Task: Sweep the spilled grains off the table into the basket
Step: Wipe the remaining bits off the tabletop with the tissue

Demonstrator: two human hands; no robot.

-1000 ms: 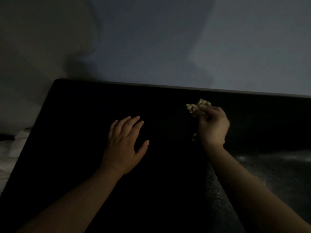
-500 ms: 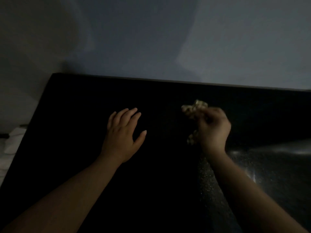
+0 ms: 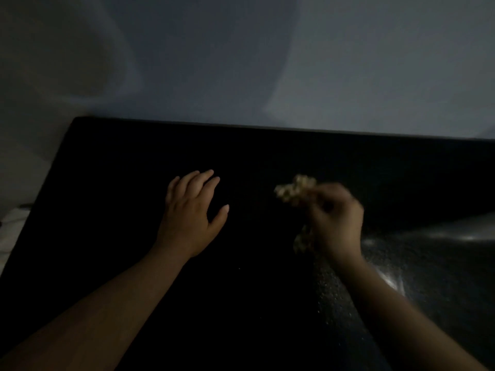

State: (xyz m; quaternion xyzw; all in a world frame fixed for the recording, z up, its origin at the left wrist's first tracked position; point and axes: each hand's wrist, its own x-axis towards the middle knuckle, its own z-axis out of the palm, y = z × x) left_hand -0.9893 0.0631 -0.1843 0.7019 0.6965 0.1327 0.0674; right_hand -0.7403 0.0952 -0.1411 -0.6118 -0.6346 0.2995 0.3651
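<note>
The scene is very dark. A black table (image 3: 112, 210) fills the lower part of the view. My left hand (image 3: 190, 212) rests flat on it with fingers straight and spread. To its right, my right hand (image 3: 334, 220) grips a pale crumpled cloth (image 3: 293, 190), which sticks out above the fingers and below the palm. The hand is blurred by motion. A few tiny pale specks that may be grains (image 3: 325, 287) lie on the table near my right forearm. No basket is in view.
A shiny dark textured sheet (image 3: 428, 263) covers the table's right part. A pale wall (image 3: 267, 62) rises behind the far edge. Something white (image 3: 10, 226) lies off the table's left edge.
My right hand has moved left and toward me with the cloth. My left hand has stayed flat in about the same place.
</note>
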